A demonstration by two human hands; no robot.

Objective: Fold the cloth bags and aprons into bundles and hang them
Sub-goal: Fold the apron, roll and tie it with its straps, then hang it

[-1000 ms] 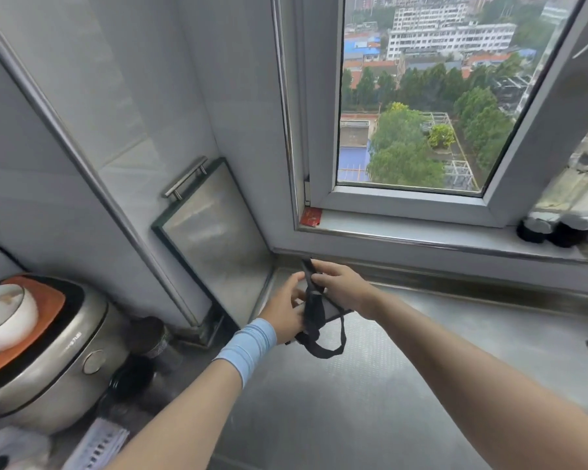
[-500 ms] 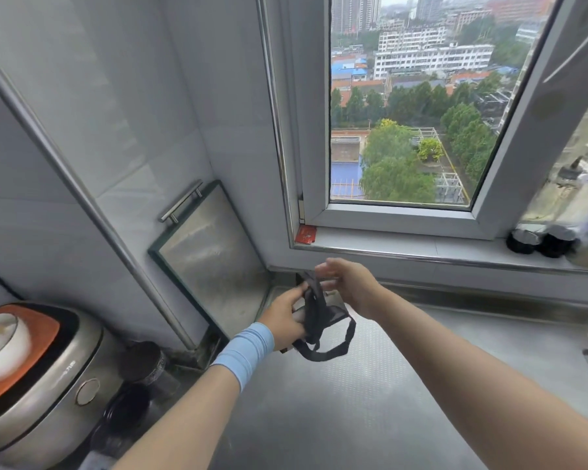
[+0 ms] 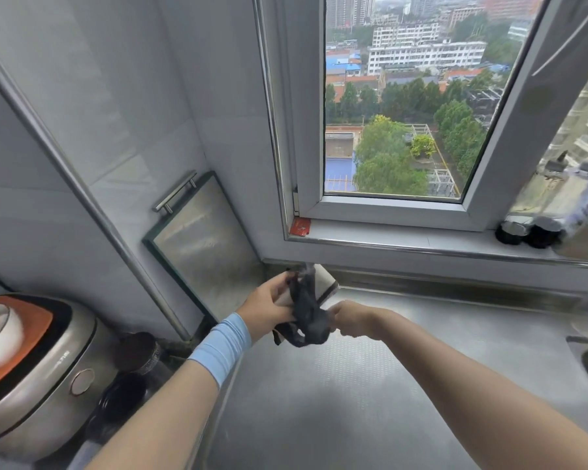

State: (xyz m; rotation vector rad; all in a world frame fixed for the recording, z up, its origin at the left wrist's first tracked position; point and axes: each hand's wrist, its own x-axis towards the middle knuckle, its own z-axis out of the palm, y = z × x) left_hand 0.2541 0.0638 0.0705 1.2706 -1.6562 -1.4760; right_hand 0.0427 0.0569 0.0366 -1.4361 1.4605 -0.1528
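Both hands meet above the far end of the counter (image 3: 353,401), just below the window sill (image 3: 404,234). My left hand (image 3: 269,307), with a pale blue wristband (image 3: 223,346) behind it, grips the cloth bundle (image 3: 325,284) from its left side, fingers curled round it. The bundle is a small folded pack of light cloth with a dark edge, held in the air between the two hands, clear of the counter. A dark strap (image 3: 306,313) runs down across its front and bunches in a loose loop at the bottom. My right hand (image 3: 350,318) sits just to the right and slightly lower, fingers closed on that bunched strap; the picture is blurred there, so I take it for a pinch but cannot see the fingertips clearly.

Beyond my left hand a metal board (image 3: 204,245) with a bar handle leans against the wall. Well off to the left stands a rice cooker (image 3: 48,368). Up on the sill a small red tag (image 3: 299,227) lies above the hands, and two dark caps (image 3: 523,232) sit far to the right.
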